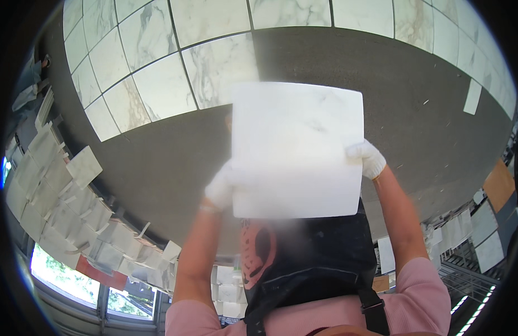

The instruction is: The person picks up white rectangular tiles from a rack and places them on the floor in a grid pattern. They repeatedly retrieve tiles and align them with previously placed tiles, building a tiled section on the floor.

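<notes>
Both hands (220, 186) (371, 159) astride white tile (298, 148), left grip unclear

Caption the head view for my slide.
Left hand and right hand, both gloved, hold a white tile over a grey surface, with veined tiles in rows beyond.

In my remote head view I see a white, faintly grey-marked tile (304, 140) held up, the white-gloved left hand (220, 187), blurred, at its left edge and the gloved right hand (370, 159) at its right. Far off, rows of veined tiles (147, 36) lie on a dark grey surface (169, 157); a narrow white strip (472, 97) lies far right.
</notes>
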`<state>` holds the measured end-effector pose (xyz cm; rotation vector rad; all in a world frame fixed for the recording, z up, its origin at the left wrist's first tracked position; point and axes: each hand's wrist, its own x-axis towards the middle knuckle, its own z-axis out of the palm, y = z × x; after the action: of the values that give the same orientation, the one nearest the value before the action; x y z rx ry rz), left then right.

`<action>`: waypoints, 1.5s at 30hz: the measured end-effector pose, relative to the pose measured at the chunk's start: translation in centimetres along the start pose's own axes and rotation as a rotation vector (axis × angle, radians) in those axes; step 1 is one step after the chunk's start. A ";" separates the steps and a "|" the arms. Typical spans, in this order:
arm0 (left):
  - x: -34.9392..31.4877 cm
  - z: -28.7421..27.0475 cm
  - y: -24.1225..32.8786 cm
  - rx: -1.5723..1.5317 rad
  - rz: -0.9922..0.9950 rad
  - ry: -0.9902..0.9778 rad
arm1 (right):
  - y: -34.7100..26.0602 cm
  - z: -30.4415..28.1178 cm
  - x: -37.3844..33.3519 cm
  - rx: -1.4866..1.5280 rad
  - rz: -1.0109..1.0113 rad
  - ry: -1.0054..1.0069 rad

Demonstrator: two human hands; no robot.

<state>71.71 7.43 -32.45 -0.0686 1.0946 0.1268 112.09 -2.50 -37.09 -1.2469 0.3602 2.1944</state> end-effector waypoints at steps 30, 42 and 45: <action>26.3 3.2 6.0 0.104 0.302 0.127 | 4.9 -4.1 21.1 0.691 -0.478 0.259; 32.4 -3.3 5.8 0.144 0.298 0.132 | 9.0 -9.7 30.1 0.068 -0.534 0.396; 34.2 -5.6 6.4 0.373 0.229 0.145 | 9.5 -9.4 31.2 0.187 -0.513 0.383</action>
<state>81.37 15.42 -65.39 0.3877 1.2528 0.1224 100.59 -3.62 -69.01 -1.4604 0.3390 1.4603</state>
